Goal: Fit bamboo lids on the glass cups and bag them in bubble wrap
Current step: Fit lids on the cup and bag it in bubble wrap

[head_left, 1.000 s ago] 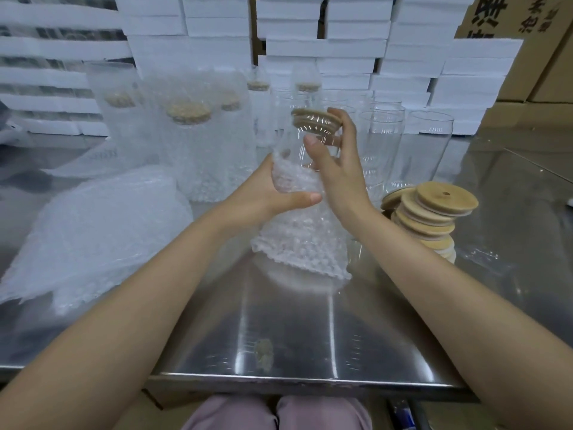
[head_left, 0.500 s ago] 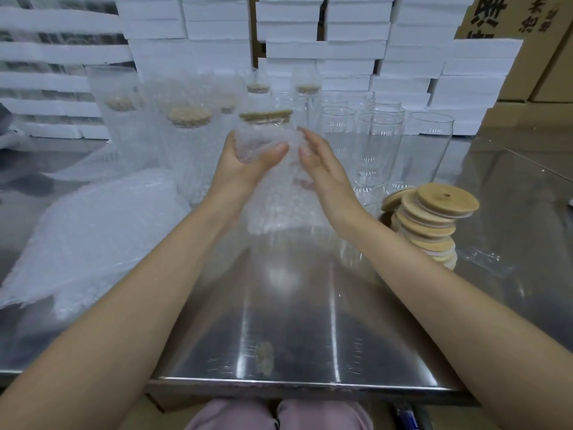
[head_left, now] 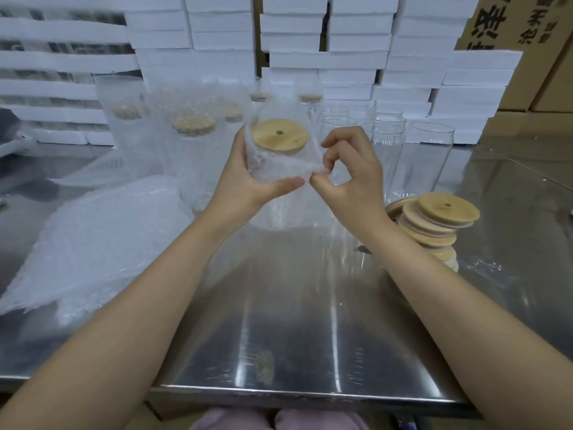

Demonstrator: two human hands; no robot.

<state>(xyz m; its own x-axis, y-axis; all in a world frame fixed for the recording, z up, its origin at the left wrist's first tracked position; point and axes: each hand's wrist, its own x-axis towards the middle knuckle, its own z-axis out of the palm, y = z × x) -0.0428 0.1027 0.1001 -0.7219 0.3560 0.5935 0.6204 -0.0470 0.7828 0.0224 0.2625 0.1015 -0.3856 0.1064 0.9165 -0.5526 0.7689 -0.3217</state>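
Observation:
A glass cup with a bamboo lid [head_left: 279, 136] sits inside a bubble wrap bag [head_left: 273, 169], held up above the steel table [head_left: 279, 321] and tilted toward me. My left hand [head_left: 248, 178] grips the bagged cup from the left, thumb across its front. My right hand [head_left: 353, 172] pinches the bag's open edge at the cup's right side. Several bagged, lidded cups [head_left: 192, 141] stand behind on the left. Bare glass cups [head_left: 424, 156] stand behind on the right. A stack of bamboo lids [head_left: 434, 225] lies at the right.
A pile of flat bubble wrap bags [head_left: 93, 243] covers the table's left side. White foam boxes [head_left: 341, 57] are stacked along the back, with brown cartons [head_left: 527, 32] at the far right. The table's front edge [head_left: 310, 395] runs just above my lap.
The lidded cup has gone down into the bag and been lifted and tilted toward me. My right hand left the lid and now pinches the bag's edge.

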